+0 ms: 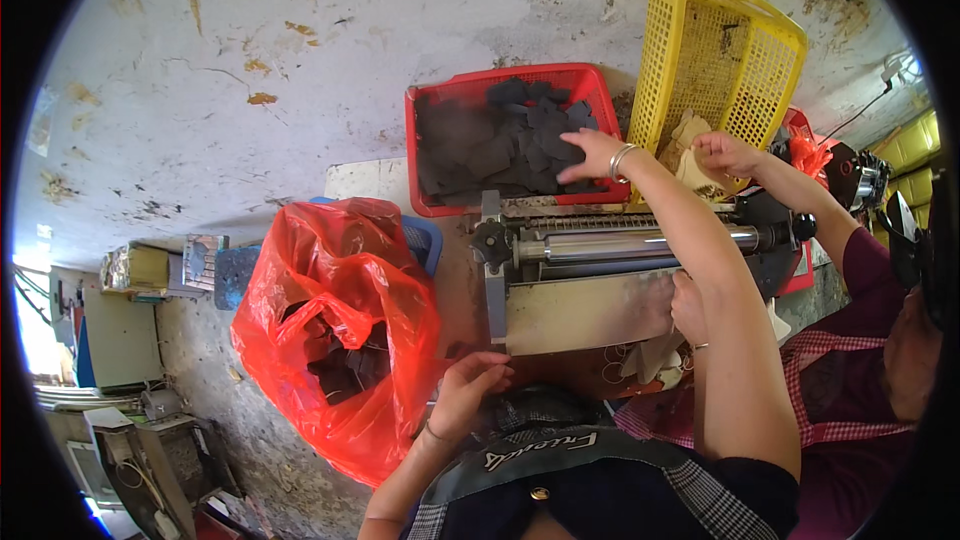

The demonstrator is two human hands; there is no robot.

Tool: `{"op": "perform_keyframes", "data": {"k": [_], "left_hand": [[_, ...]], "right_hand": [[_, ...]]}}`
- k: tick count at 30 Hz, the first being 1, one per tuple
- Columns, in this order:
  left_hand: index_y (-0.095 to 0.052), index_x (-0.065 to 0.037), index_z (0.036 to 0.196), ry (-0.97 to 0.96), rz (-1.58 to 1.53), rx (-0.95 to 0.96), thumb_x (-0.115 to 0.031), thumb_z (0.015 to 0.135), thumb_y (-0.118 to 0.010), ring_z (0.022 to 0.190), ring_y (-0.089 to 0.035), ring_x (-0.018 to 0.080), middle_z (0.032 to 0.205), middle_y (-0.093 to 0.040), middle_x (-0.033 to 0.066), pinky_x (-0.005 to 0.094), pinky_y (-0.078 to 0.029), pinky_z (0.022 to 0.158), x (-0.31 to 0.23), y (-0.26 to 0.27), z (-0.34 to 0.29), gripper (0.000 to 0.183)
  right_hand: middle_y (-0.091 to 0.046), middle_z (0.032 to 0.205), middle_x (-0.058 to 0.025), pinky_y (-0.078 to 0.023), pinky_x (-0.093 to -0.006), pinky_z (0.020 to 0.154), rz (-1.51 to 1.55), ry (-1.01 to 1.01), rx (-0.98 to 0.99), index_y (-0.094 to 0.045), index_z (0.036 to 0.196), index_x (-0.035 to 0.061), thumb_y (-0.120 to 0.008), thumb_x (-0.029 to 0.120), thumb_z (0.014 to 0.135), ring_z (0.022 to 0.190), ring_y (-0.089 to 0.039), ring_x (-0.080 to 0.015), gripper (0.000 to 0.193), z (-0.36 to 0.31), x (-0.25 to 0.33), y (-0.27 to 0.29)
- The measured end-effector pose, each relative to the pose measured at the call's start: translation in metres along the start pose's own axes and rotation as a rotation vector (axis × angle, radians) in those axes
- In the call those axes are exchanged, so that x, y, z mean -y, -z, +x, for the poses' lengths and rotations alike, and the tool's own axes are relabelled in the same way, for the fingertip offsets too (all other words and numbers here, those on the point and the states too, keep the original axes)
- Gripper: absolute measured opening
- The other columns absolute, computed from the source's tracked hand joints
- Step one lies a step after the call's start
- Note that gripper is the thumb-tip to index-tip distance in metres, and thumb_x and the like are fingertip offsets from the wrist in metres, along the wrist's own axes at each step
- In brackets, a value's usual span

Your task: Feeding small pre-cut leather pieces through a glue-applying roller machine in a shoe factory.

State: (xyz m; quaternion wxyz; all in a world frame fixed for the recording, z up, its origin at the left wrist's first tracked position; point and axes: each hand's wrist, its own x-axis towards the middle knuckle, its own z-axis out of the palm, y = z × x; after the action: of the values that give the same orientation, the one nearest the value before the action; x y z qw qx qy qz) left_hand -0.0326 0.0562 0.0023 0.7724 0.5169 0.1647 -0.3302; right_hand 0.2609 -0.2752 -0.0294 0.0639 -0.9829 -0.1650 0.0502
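Note:
My right hand [592, 155] reaches over the right side of a red plastic basket [412, 145], its fingers apart and nothing seen in them. Below the fingers lies a heap of thin dark grey to black cut pieces [505, 145]. My left hand [468, 390] is low, beside the right side of a red plastic bag [300, 410]; its fingers stretch loosely to the right and seem to hold nothing. More dark pieces [350, 365] show through the bag's mouth. Between my hands stands a roller machine with a shiny metal roller [640, 243] and a pale feed plate [585, 313].
A co-worker at right has one hand [728, 153] by beige pieces [690, 145] in a tilted yellow basket [655, 60], the other hand [690, 308] at the plate's right end. A black knob [492, 243] juts at the machine's left. A blue basket [425, 240] sits behind the bag.

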Motion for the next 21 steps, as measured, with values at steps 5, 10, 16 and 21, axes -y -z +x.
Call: {"op": "perform_keyframes", "data": {"k": [5,10,16,21], "left_hand": [[-0.059,0.001,0.108,-0.094,0.034,-0.150,-0.005,0.089,-0.057,0.083,-0.063,0.0134,0.093,-0.066,0.0081,0.0255,-0.050,0.074,0.022,0.022,-0.016,0.019],[-0.064,0.001,0.103,-0.295,0.714,-0.405,-0.013,0.082,-0.061,0.092,-0.066,0.0265,0.098,-0.067,0.0180,0.0338,-0.050,0.080,0.034,0.035,-0.044,0.026],[-0.053,-0.001,0.123,-0.367,0.945,-0.473,-0.020,0.075,-0.075,0.110,-0.056,0.0334,0.117,-0.058,0.0201,0.0388,-0.044,0.093,0.115,0.094,-0.028,0.055],[-0.052,-0.004,0.119,-0.462,1.000,-0.453,-0.016,0.068,-0.080,0.122,-0.044,0.0357,0.131,-0.048,0.0186,0.0401,-0.035,0.101,0.119,0.087,0.023,0.060]], "right_hand": [[-0.070,0.079,-0.0081,-0.054,-0.0308,0.071,0.705,-0.050,-0.380,-0.067,0.097,0.0019,-0.069,0.021,0.083,0.072,-0.067,-0.0171,0.024,0.004,-0.017,0.061],[-0.064,0.065,-0.0067,-0.047,-0.0262,0.052,1.222,-0.195,-0.734,-0.063,0.083,-0.0003,-0.059,0.025,0.091,0.054,-0.059,-0.0110,0.027,-0.065,0.055,0.141],[-0.055,0.056,-0.0029,-0.044,-0.0238,0.041,1.716,0.084,-0.277,-0.061,0.071,0.0034,-0.057,0.017,0.093,0.046,-0.057,-0.0115,0.026,-0.225,0.203,0.084],[-0.053,0.050,-0.0019,-0.040,-0.0235,0.044,1.503,-0.024,0.353,-0.055,0.065,0.0030,-0.057,0.030,0.094,0.047,-0.056,-0.0076,0.040,-0.299,0.259,-0.003]]}}
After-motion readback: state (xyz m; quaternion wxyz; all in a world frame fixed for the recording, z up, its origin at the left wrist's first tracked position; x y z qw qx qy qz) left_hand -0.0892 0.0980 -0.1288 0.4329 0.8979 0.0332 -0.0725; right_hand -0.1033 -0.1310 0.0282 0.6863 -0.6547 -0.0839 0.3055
